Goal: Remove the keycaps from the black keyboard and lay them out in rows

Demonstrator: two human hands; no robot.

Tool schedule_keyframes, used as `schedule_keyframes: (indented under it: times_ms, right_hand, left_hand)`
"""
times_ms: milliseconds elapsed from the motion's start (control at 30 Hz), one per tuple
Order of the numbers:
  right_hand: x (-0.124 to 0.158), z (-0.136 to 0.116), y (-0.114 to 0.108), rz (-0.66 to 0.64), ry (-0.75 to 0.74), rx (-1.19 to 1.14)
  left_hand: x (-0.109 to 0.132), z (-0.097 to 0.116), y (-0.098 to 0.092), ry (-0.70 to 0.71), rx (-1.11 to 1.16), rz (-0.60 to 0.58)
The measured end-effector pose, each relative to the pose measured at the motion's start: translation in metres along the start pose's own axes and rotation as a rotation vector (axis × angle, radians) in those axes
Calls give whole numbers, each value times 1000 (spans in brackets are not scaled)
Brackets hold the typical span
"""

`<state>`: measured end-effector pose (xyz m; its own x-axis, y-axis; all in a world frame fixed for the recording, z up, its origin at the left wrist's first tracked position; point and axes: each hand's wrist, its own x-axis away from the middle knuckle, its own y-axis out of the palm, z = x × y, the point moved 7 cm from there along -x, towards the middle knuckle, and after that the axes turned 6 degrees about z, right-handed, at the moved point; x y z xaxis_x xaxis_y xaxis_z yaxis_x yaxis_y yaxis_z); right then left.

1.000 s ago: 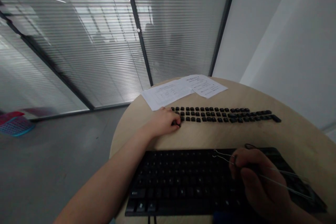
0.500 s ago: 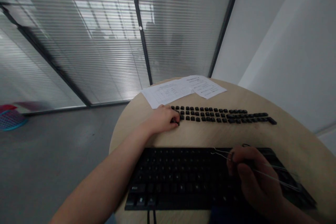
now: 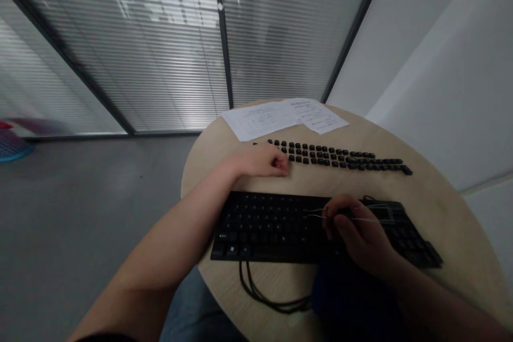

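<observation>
My left hand (image 3: 266, 160) rests at the left end of the rows of loose black keycaps (image 3: 318, 155), its fingers curled in. Its fingertips are turned away, so whatever they pinch is hidden. A black keyboard (image 3: 260, 219) lies in front of me across the table. Over its right half, my right hand (image 3: 358, 232) is closed on a wire keycap puller (image 3: 345, 212). Two thin hooked wires stick out to the left of the fingers above the keys, and a wire loop extends to the right.
Printed papers (image 3: 264, 120) lie at the far edge of the round wooden table (image 3: 433, 203). A black cable (image 3: 256, 296) loops at the near edge. Beyond stand glass panels with blinds (image 3: 168, 80). A blue and red basket (image 3: 14, 144) is on the floor at left.
My head view has tilted down. My left hand has slid right along the keycap rows, with its fingers curled. My right hand, still gripping the keycap puller, has moved left over the keyboard.
</observation>
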<state>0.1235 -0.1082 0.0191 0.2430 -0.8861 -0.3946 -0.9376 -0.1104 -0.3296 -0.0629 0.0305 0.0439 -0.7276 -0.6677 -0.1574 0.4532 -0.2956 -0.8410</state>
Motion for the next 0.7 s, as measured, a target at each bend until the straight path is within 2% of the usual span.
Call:
schedule_keyframes:
  times_ms: [133,233,400,533,700]
  right_hand:
    - [3,-2,31,-132,161,-167]
    - [2,0,46,-179,249,-190]
    - [-10,4,61,-186,313,-139]
    - [-18,6,73,-210,301,-98]
    - [-19,11,76,-237,287,-31]
  left_hand:
    - [-4,5,27,10,114,-154]
    - [-5,3,37,-16,121,-221]
    - [-5,4,44,12,113,-287]
    - [-6,7,45,38,119,-281]
    - [-5,7,46,7,120,-286]
